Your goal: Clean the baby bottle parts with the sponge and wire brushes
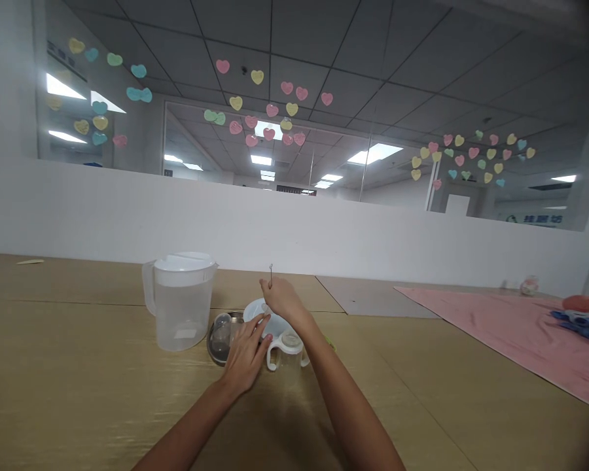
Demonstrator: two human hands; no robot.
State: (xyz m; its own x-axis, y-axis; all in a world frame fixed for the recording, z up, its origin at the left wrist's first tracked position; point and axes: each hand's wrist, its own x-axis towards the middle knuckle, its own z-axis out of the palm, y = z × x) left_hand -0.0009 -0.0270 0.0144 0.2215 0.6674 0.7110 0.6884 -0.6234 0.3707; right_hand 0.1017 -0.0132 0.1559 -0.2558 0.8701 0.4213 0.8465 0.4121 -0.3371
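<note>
My right hand point(283, 299) is closed round a thin wire tool point(271, 271) with a small loop at its upper end. The tool's lower part is hidden by the hand. Beneath it lies a pale blue-white bowl point(251, 309), partly covered by both hands. My left hand point(246, 353) reaches over the bowl's near left side, fingers stretched out and thumb apart. A small clear piece point(266, 309) shows by its fingertips; its kind is unclear. Close to my right forearm stands a clear baby bottle point(290, 356) with white handles.
Left of my hands, a round metal tray point(213, 350) holds a clear plastic cap point(222, 332). A lidded clear pitcher point(183, 314) stands farther left. Something green point(330, 343) peeks out behind my right forearm. Pink cloth point(510, 333) covers the right side; a white wall point(285, 229) bounds the back.
</note>
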